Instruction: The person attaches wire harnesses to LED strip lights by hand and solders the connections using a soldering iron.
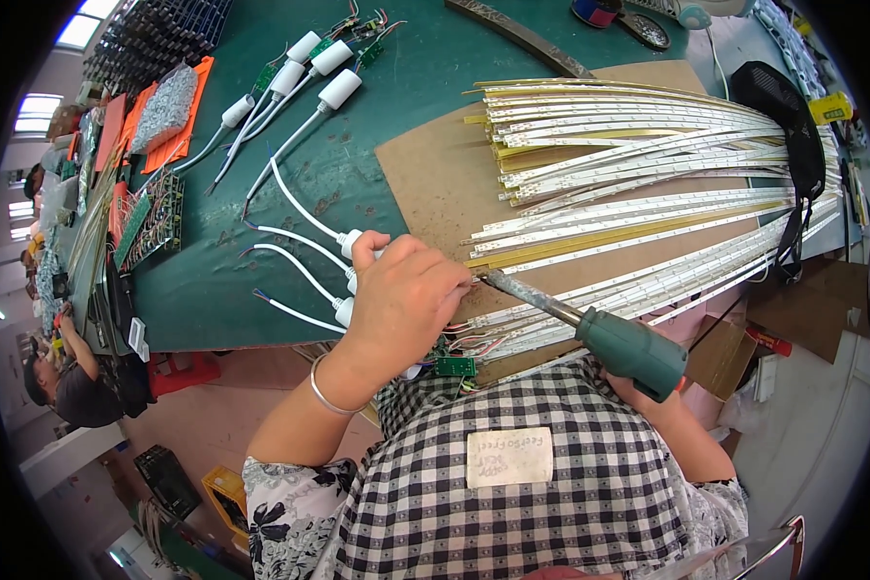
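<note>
My right hand (630,389) is wrapped round the dark green handle of a soldering iron (636,350), partly hidden behind it. The iron's metal tip points left, close to my left fingertips. My left hand (401,302) is pinched at the end of the narrow LED strips (628,213); what lies between the fingers is hidden. White cables with white plastic end caps (344,311) lie to the left of that hand, partly under it. Below it, a small green circuit board (456,366) with thin wires sits near the table edge.
Brown cardboard (425,184) lies under the strips on the green table (348,164). More capped cables (338,90) lie farther back, near a dark metal bar (517,37). A black strap-like bundle (788,116) crosses the strips' right end. A bag of small parts (166,108) and a co-worker (87,382) are at left.
</note>
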`<state>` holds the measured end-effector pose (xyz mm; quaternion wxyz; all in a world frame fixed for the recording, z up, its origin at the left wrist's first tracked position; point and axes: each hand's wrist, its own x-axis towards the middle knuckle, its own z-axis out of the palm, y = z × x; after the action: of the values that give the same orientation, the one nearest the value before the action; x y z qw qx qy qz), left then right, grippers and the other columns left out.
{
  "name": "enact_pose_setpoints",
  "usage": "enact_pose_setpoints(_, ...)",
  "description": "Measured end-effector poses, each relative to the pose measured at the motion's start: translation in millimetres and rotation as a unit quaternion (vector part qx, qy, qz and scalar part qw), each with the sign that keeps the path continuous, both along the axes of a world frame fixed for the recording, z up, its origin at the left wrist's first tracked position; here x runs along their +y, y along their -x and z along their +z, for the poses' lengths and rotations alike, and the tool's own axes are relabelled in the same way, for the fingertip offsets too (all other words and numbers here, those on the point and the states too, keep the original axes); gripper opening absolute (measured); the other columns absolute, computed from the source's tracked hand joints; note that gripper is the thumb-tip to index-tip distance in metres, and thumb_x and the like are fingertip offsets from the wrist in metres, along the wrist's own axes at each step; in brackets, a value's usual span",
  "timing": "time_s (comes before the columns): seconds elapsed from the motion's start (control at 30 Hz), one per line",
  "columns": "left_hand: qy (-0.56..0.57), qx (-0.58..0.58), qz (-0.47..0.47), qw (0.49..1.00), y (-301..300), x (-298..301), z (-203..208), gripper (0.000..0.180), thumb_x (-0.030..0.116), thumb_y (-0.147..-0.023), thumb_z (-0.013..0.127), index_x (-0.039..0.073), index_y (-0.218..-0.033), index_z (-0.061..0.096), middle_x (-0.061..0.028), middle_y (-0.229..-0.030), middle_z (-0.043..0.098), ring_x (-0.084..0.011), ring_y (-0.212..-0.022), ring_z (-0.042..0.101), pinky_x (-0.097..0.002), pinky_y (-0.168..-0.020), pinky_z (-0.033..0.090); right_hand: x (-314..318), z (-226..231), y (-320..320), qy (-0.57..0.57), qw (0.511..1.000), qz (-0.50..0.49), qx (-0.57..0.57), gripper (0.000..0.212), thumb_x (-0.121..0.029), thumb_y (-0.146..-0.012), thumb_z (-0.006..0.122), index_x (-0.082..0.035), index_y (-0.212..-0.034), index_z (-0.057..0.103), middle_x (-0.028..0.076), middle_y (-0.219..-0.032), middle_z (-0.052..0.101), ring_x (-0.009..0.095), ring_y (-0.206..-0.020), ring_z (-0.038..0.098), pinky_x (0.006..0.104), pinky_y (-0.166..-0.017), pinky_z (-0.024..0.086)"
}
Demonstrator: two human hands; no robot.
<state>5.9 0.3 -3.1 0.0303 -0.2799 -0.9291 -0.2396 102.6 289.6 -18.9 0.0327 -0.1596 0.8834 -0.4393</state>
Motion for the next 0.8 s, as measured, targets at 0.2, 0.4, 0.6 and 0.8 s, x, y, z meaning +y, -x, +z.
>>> enact_pose_setpoints(0.2,0.005,-0.006,-0.003,1.000,0,0,1,0.007,0.008,-0.071,0.068,0.013,-0.076,0.065,0.0039,-0.073,0.060,-0.0156,-0.078,0.054,-0.0370,-0.083,0.029,-3,1,5,-0.007,1.000,0.009,0.006,0.032,-0.008,-0.069,0.071,-0.004,-0.101,0.064,0.010,-0.101,0.063,0.023,-0.089,0.063,0.0306,-0.077,0.050)
enact_pose_setpoints(0.4,0.013,-0.007,-0.002,1.000,-1,-1,0,0.007,0.009,-0.072,0.068,0.014,-0.077,0.066,0.0040,-0.073,0.059,-0.0155,-0.079,0.053,-0.0370,-0.084,0.029,-4,0,3,-0.015,1.000,0.015,0.011,0.030,-0.008,-0.069,0.071,-0.005,-0.098,0.065,0.009,-0.098,0.064,0.024,-0.088,0.063,0.0319,-0.077,0.050)
enact_pose_setpoints(0.6,0.019,-0.010,-0.003,1.000,1,0,0,0.006,0.010,-0.073,0.068,0.014,-0.077,0.066,0.0042,-0.073,0.059,-0.0154,-0.079,0.053,-0.0367,-0.084,0.028,0,-4,-4,0.073,0.994,-0.024,-0.074,0.029,-0.006,-0.070,0.068,-0.003,-0.099,0.063,0.011,-0.097,0.063,0.027,-0.087,0.062,0.0345,-0.077,0.049)
enact_pose_setpoints(0.8,0.023,-0.015,0.001,1.000,0,0,2,0.005,0.011,-0.073,0.068,0.014,-0.077,0.066,0.0042,-0.073,0.059,-0.0153,-0.079,0.053,-0.0366,-0.084,0.028,0,-5,-5,0.084,0.994,-0.045,-0.058,0.033,-0.006,-0.071,0.068,-0.001,-0.102,0.061,0.013,-0.099,0.063,0.027,-0.088,0.062,0.0337,-0.079,0.049)
